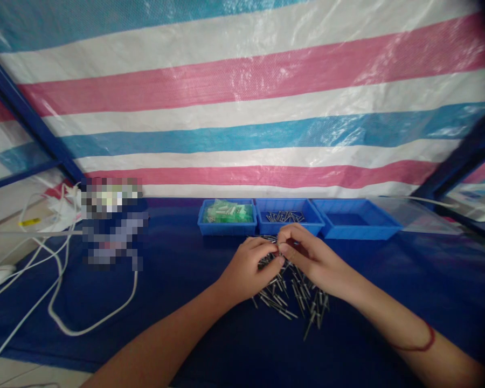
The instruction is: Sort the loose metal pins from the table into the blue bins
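Note:
My left hand (pixel 248 267) and my right hand (pixel 307 256) meet fingertip to fingertip over a heap of small metal pins (pixel 295 299) on the dark blue table. Both hands are closed in a pinch on a small piece between them, which looks like one of the pins but is too small to make out. Just behind the hands stand three blue trays: the left tray (pixel 226 228) holds green parts, the middle tray (pixel 290 225) holds several metal pins, the right tray (pixel 358 231) looks bare inside.
A striped pink, white and blue plastic sheet (pixel 242 97) hangs behind the table. White cables (pixel 64 302) loop over the table's left side near a blurred-out object (pixel 113 221). Blue frame bars (pixel 24 113) run at both sides.

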Demonstrator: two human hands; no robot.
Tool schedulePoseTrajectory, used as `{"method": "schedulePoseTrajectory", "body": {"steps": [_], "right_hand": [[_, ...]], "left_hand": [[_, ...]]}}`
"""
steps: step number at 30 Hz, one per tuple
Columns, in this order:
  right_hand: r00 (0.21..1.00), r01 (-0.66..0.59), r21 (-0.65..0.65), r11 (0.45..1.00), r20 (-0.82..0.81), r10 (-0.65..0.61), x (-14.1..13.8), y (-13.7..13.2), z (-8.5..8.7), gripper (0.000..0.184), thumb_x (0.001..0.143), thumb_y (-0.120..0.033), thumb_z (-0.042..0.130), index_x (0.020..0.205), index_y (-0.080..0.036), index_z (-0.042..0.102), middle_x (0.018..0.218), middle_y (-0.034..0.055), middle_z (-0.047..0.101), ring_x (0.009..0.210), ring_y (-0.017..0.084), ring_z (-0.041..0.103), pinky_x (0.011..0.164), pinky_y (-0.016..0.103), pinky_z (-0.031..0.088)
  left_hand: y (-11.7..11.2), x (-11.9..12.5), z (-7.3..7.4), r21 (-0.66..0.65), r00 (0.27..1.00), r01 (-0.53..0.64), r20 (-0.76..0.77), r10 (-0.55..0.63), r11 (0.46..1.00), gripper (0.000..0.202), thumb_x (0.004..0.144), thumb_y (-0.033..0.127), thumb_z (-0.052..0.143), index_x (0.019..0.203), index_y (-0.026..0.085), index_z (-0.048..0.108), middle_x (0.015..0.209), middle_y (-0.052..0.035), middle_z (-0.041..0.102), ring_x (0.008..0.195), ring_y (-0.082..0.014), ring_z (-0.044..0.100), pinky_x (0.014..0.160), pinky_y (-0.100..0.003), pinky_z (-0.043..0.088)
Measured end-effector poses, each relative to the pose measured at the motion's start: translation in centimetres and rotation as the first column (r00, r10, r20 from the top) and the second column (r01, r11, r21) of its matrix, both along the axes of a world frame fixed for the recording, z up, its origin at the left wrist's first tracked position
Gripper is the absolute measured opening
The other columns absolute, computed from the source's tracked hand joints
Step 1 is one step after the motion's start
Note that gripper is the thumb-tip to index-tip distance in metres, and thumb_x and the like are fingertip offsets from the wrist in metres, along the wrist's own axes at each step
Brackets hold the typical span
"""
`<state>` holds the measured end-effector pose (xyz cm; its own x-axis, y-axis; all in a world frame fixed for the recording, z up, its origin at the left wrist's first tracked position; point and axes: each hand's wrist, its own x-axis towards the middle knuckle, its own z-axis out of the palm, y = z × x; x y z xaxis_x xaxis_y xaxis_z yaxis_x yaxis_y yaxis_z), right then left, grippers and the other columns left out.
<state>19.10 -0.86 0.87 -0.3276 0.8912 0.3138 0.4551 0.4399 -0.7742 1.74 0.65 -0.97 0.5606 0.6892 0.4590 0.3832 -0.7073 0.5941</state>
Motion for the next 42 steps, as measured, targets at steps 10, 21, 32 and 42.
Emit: {"method": "schedulePoseTrajectory", "body": {"steps": [10, 21, 32, 42], "right_hand": [[0.994, 0.095, 0.047, 0.994, -0.061, -0.092, -0.5, -0.2, -0.1, 0.018, 0.085, -0.037, 0.054, 0.080, -0.020, 0.054, 0.077, 0.0015, 0.052, 0.069, 0.014, 0.048, 0.062, 0.027, 0.041], [0.998, 0.058, 0.144, 0.988, 0.004, -0.059, 0.0, 0.0, 0.2, 0.017, 0.087, -0.033, 0.051, 0.088, -0.022, 0.064, 0.085, 0.0057, 0.061, 0.080, 0.019, 0.056, 0.068, 0.033, 0.047], [0.937, 0.180, 0.435, 0.882, 0.196, -0.288, 1.9, 1.5, 0.2, 0.021, 0.091, -0.030, 0.044, 0.087, -0.020, 0.063, 0.089, 0.0079, 0.061, 0.089, 0.022, 0.058, 0.081, 0.038, 0.046], [0.678, 0.376, 0.550, 0.746, 0.385, -0.626, 5.6, 4.4, -1.5, 0.033, 0.089, -0.041, 0.044, 0.089, -0.018, 0.067, 0.086, 0.0104, 0.064, 0.083, 0.026, 0.058, 0.073, 0.037, 0.044]], "left_hand": [[0.5, -0.1, -0.7, -0.026, 0.999, -0.032, 0.036, 0.033, 0.999, 0.014, 0.090, 0.025, 0.049, 0.087, 0.017, 0.060, 0.085, -0.0044, 0.063, 0.083, -0.0162, 0.056, 0.076, -0.027, 0.043], [0.4, 0.0, -0.5, -0.062, 0.992, -0.104, 0.071, 0.108, 0.993, 0.013, 0.087, 0.027, 0.053, 0.081, 0.018, 0.060, 0.081, -0.0030, 0.063, 0.079, -0.0159, 0.058, 0.074, -0.027, 0.045], [0.4, -0.2, -0.4, -0.116, 0.985, -0.138, 0.089, 0.149, 0.984, 0.015, 0.089, 0.027, 0.050, 0.092, 0.019, 0.062, 0.088, -0.0040, 0.066, 0.084, -0.0167, 0.060, 0.078, -0.028, 0.046], [0.2, -0.2, -0.3, -0.036, 0.996, -0.092, -0.006, 0.092, 0.995, 0.015, 0.089, 0.022, 0.049, 0.092, 0.019, 0.063, 0.089, -0.0032, 0.067, 0.085, -0.0165, 0.059, 0.079, -0.028, 0.044]]}}
